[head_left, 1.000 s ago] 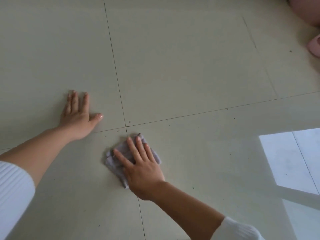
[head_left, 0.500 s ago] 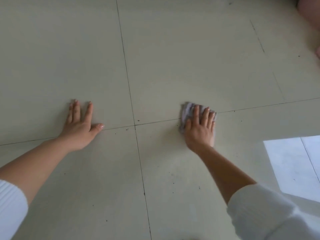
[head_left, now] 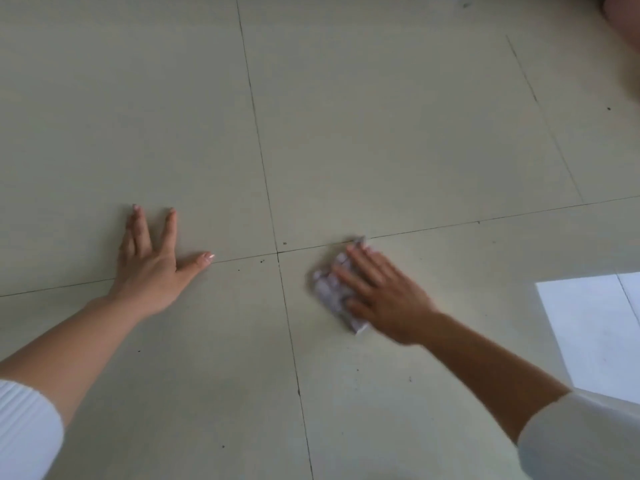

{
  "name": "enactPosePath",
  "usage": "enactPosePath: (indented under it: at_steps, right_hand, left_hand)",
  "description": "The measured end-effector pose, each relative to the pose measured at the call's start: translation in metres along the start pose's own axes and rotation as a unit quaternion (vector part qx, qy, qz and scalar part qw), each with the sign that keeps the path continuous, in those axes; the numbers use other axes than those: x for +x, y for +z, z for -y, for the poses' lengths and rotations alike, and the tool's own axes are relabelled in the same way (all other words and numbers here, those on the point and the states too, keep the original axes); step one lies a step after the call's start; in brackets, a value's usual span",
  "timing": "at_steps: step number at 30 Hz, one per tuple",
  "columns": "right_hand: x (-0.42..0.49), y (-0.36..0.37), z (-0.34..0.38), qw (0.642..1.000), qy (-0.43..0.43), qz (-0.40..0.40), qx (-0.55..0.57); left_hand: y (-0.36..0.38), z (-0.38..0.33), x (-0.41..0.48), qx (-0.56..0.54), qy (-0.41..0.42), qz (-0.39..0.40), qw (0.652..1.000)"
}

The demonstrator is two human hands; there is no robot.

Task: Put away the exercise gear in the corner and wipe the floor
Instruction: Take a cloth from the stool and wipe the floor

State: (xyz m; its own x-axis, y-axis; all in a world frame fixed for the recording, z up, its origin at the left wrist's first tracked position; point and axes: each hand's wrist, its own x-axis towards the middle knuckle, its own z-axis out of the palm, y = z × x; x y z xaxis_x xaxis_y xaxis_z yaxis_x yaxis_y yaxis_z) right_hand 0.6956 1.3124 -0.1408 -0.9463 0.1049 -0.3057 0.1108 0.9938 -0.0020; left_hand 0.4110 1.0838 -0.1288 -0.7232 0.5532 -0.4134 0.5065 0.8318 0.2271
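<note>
Presses cloth [head_left: 328,289] to floor [head_left: 381,133] under right hand [head_left: 388,296], fingers straight, just right of tile-joint crossing [head_left: 277,252]. Rests left hand [head_left: 152,271] splayed flat on floor, well apart from cloth, holding nothing.

Indoor room, probably domestic, viewed downward at the floor [head_left: 104,98] in front of me. The surface consists of large, pale, glossy square tiles [head_left: 381,150] separated by thin dark grout lines [head_left: 255,116] that meet in a cross near the centre. A bright patch of light [head_left: 588,323] with sharp straight edges, like those cast through a window or doorway, lies at right. Small dark specks [head_left: 284,243] dot the tiles. A blurred pink object [head_left: 623,19] sits at the upper right edge; I cannot identify it.
</note>
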Motion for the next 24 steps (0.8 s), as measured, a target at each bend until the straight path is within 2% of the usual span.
enactPosePath:
  at_steps: [2, 4, 6, 7, 9, 12, 15, 18, 21, 22, 24]
  right_hand:
    - [0.009, -0.004, -0.03, 0.985, 0.162, 0.005, 0.056]
    - [0.032, -0.011, -0.039, 0.946, 0.296, 0.016, 0.133]
    - [0.065, -0.02, -0.023, 0.914, 0.362, 0.015, 0.181]
    - [0.08, -0.024, -0.01, 0.911, 0.367, 0.01, 0.188]
    - [0.102, -0.031, 0.024, 0.928, 0.323, 0.001, 0.185]
    - [0.109, -0.036, 0.083, 0.967, 0.19, 0.001, 0.169]
    - [0.094, -0.028, 0.136, 0.99, 0.039, 0.008, 0.133]
    - [0.061, -0.017, 0.163, 0.99, -0.109, 0.001, 0.087]
    - [0.039, -0.011, 0.147, 0.97, -0.241, 0.021, 0.029]
    - [0.039, -0.009, 0.134, 0.968, -0.25, 0.008, 0.015]
    - [0.043, -0.005, 0.101, 0.984, -0.178, -0.003, 0.018]
  left_hand:
    - [0.003, 0.001, 0.002, 0.003, -0.002, 0.001, 1.0]
    - [0.003, 0.002, 0.003, 0.007, -0.003, 0.005, 1.0]
    - [0.004, 0.003, 0.002, 0.008, -0.006, 0.004, 1.0]
    - [0.004, 0.004, 0.001, 0.008, -0.006, 0.001, 1.0]
    - [0.003, 0.005, 0.001, 0.004, -0.006, -0.003, 1.0]
    - [0.002, 0.004, 0.002, 0.01, 0.001, -0.018, 1.0]
    - [0.002, 0.005, 0.001, 0.021, 0.0, -0.021, 1.0]
    - [0.0, 0.004, 0.001, 0.017, -0.003, -0.011, 1.0]
    - [-0.003, 0.005, 0.001, 0.004, -0.002, -0.014, 1.0]
    - [-0.003, 0.005, 0.002, 0.0, 0.0, -0.018, 1.0]
    - [-0.003, 0.006, 0.003, -0.005, 0.002, -0.024, 1.0]
